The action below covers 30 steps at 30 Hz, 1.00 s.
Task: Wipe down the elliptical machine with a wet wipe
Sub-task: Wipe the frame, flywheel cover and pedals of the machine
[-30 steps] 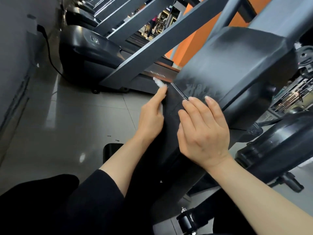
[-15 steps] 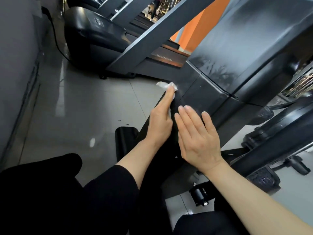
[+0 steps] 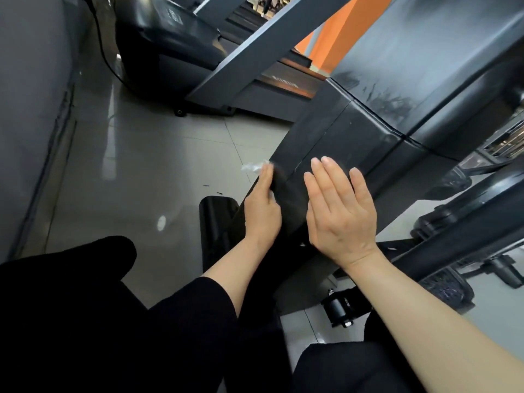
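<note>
i am looking, at far left, at a grey wall with a black cable running down to the glossy grey tiled floor. my left hand is pressing the crumpled white wet wipe against the left edge of the matt black elliptical casing; fingers are lying nearly straight along it, the wipe trapped beneath them and poking out past the tips. the wipe looks light, limp and damp, best pinned flat under the finger pads. my right hand is lying open and flat on the casing, holding nothing. the casing appears rigid and smooth, smeared higher up. a dark grey treadmill is standing beyond, an orange wall behind it.
</note>
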Each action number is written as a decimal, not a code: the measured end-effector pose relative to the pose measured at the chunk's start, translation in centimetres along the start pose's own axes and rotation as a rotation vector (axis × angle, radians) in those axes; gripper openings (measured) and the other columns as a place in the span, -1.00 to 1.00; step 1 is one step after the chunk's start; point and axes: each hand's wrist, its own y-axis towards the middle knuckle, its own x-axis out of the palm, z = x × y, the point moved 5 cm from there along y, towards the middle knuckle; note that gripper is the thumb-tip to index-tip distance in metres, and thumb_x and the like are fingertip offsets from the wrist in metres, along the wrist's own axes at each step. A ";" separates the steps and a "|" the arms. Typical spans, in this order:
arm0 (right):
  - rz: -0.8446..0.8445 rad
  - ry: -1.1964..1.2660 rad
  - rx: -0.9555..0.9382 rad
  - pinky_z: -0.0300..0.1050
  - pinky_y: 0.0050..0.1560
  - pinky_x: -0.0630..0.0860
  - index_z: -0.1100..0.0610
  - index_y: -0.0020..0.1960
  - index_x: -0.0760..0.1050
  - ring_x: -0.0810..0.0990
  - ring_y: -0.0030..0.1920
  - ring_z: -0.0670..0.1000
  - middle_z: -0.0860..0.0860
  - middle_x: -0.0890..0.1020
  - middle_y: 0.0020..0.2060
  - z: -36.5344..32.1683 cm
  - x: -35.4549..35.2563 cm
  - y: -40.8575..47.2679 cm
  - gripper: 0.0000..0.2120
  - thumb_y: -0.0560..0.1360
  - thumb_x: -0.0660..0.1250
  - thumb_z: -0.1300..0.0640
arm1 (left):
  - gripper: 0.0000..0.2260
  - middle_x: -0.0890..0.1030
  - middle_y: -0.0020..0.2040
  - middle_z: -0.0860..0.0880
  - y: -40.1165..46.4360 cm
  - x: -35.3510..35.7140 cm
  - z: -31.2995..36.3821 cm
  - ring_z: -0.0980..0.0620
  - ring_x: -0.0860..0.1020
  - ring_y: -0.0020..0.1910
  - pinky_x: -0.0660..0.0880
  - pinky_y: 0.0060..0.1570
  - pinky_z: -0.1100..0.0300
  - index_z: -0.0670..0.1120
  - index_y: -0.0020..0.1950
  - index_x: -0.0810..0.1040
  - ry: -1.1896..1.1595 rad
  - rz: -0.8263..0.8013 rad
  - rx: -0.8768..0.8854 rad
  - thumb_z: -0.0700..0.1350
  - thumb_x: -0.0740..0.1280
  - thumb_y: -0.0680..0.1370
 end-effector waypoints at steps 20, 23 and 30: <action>-0.071 0.205 -0.053 0.06 0.53 0.09 0.35 0.38 0.41 0.31 0.45 0.18 0.25 0.42 0.39 1.8 -1.4 -1.3 -0.55 0.59 0.26 0.12 | -0.61 0.48 0.39 -0.03 -1.6 0.5 3.1 0.20 0.37 0.38 0.29 0.40 0.29 -0.15 0.41 0.45 0.088 0.120 0.361 -0.36 0.19 0.60; -0.073 0.283 -0.032 0.07 0.52 0.14 0.37 0.38 0.38 0.30 0.45 0.18 0.24 0.39 0.40 2.3 -1.9 -1.1 -0.56 0.57 0.27 0.17 | -0.60 0.48 0.39 -0.08 -1.0 1.8 7.8 0.04 0.39 0.41 0.30 0.41 0.24 -0.19 0.40 0.46 0.044 0.017 0.520 -0.38 0.19 0.57; -0.040 0.209 0.006 0.10 0.52 0.14 0.36 0.40 0.36 0.29 0.45 0.22 0.25 0.37 0.40 3.1 -2.2 -1.5 -0.55 0.55 0.27 0.23 | -0.53 0.42 0.44 -0.07 0.9 1.1 5.4 0.08 0.33 0.46 0.24 0.46 0.25 -0.19 0.44 0.41 0.022 -0.014 0.342 -0.47 0.12 0.56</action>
